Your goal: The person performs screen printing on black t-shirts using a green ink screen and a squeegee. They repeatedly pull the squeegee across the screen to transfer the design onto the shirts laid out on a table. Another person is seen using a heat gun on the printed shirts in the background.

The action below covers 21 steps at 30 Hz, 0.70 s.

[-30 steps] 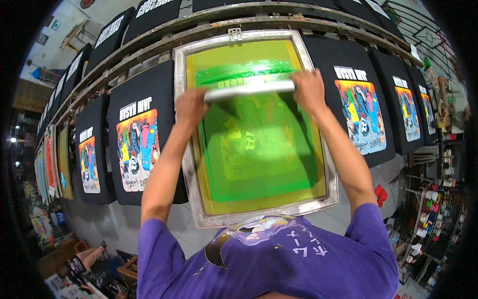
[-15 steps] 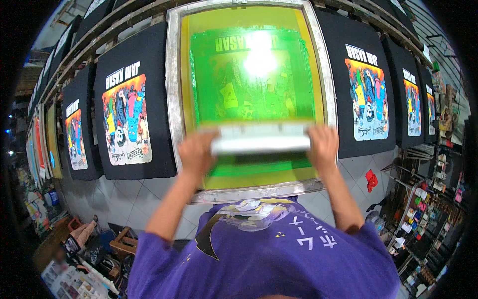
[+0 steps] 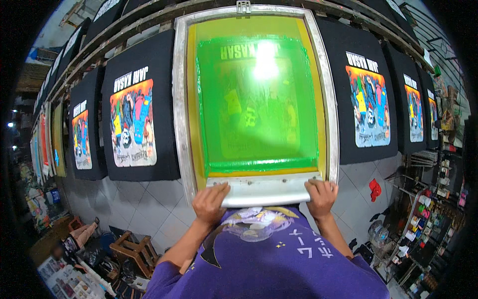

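A wide squeegee point(image 3: 266, 191) with a pale metal holder lies across the near end of a screen printing frame point(image 3: 180, 99). My left hand point(image 3: 210, 200) grips the left end of its holder, and my right hand point(image 3: 321, 197) grips the right end. Fingers of both hands are wrapped over the top edge. Beyond the squeegee, green ink point(image 3: 259, 134) covers the mesh in a broad rectangle with a wet ridge along its near edge. Through it a colourful print shows faintly. A bright glare hides part of the far end.
Black shirts point(image 3: 119, 104) with colourful prints lie on boards left and right of the frame. A metal hinge clamp point(image 3: 243, 7) sits at the frame's far edge. Below right, a red cloth point(image 3: 375, 190) lies on the tiled floor point(image 3: 169, 204). A wooden stool point(image 3: 134, 251) stands at lower left.
Both hands have drawn the squeegee toward me, from partway up the mesh to the near end of the frame. The ink behind it now lies as an even green sheet.
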Motion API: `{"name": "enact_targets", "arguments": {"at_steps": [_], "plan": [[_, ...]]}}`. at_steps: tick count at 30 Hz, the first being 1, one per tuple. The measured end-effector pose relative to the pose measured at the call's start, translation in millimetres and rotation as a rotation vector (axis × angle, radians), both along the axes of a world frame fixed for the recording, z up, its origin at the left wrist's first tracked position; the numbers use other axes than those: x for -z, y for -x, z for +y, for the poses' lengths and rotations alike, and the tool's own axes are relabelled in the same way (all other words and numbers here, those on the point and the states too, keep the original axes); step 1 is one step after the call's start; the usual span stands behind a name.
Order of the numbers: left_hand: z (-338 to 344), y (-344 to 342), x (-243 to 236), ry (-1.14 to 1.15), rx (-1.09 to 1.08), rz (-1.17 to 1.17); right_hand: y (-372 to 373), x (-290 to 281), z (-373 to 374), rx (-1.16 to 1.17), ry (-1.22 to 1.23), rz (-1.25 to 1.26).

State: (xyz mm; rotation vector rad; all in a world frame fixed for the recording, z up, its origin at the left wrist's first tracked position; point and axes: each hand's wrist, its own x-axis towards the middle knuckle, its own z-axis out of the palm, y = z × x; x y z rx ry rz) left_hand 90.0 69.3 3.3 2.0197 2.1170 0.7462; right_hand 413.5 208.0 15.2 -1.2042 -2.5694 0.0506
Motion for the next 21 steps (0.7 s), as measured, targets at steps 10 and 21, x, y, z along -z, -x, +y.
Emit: {"name": "enact_targets", "arguments": {"at_steps": [10,21], "plan": [[42.3,22.5,0.7,0.046,0.035,0.068,21.1,-2.5,53.7,-0.086,0.011,-0.019],[56.7,21.7,-30.6,0.149,0.006,0.019,29.9,-16.3,69.0,-0.052,0.075,-0.013]]}}
